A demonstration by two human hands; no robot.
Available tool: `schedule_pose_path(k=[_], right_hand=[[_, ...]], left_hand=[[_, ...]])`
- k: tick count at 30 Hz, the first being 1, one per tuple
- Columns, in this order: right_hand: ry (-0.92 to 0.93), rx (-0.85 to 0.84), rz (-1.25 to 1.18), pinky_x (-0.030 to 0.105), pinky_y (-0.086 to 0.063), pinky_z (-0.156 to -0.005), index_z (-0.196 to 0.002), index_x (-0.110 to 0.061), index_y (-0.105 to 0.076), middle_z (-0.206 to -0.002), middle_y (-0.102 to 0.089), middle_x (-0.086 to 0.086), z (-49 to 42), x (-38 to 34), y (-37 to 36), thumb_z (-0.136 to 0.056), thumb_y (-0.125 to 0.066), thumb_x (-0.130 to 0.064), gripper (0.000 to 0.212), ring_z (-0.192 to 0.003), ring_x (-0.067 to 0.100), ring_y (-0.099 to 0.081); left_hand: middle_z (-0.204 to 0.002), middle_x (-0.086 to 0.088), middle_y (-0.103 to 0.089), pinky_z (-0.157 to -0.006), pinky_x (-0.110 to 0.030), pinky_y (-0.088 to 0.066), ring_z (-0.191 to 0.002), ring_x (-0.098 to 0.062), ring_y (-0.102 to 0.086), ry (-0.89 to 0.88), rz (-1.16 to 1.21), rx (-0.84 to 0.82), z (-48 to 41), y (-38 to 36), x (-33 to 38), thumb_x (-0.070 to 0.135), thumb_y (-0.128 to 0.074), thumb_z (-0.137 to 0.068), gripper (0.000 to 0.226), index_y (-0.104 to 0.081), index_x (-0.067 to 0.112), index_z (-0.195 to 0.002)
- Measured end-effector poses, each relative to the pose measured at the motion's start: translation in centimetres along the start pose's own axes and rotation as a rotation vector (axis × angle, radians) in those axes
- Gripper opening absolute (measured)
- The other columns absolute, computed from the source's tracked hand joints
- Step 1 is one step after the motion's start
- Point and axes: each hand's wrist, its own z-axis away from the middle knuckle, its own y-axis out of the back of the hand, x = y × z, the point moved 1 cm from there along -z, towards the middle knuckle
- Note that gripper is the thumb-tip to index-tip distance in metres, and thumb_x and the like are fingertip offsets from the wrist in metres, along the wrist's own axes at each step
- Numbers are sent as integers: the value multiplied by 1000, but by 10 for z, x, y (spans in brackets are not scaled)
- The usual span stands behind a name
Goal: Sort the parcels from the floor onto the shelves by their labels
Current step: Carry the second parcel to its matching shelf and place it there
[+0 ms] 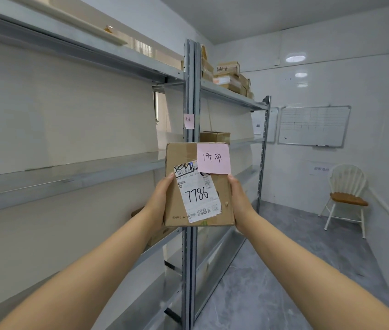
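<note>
A person holds a flat cardboard parcel [198,186] at arm's length, upright, its long axis vertical, in front of the grey metal shelf upright [191,91]. The left hand [159,198] clasps its left edge, the right hand [241,203] its right edge; fingers curl behind, mostly hidden. A pink note [213,158] on the parcel's top right corner shows handwriting. A smaller pink tag [189,121] sticks to the upright just above, probably the same word, though blurred. A cardboard box [214,136] sits on the far right shelf.
</note>
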Motion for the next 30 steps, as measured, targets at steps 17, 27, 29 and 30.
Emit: schedule_pose_path(k=[17,27,29,30], right_hand=[[-5,-61,-60,47,-55,-84,-125,-18,-57,-113,-70,15,-157,13,-10,-91,-31,-56,57,-100,35,-68],[14,-228,-134,43,-55,-81,-123,-18,-60,-116,-69,15,-250,18,-14,-91,-34,-54,54,-104,35,-67],[20,-262,-151,43,-54,-82,-124,-17,-59,-118,-68,17,-268,17,-10,-92,-34,-53,54,-107,37,-65],[20,-282,-157,45,-53,-85,-124,-17,-59,-119,-68,17,-278,16,-8,-92,-34,-53,54,-108,38,-64]], left_hand=[[-76,-2,-78,-47,-27,-55,-63,-21,-73,-95,45,56,-136,25,12,48,-39,-92,41,-72,26,-85],[-95,-6,-72,-63,-33,-58,-78,-23,-70,-220,-47,270,-188,25,28,48,-39,-93,36,-63,22,-103],[-100,-8,-71,-65,-33,-58,-80,-24,-69,-234,-39,301,-199,19,31,48,-39,-93,40,-62,20,-110],[-102,-9,-70,-65,-33,-57,-82,-25,-69,-243,-35,315,-205,15,31,48,-40,-93,43,-61,18,-115]])
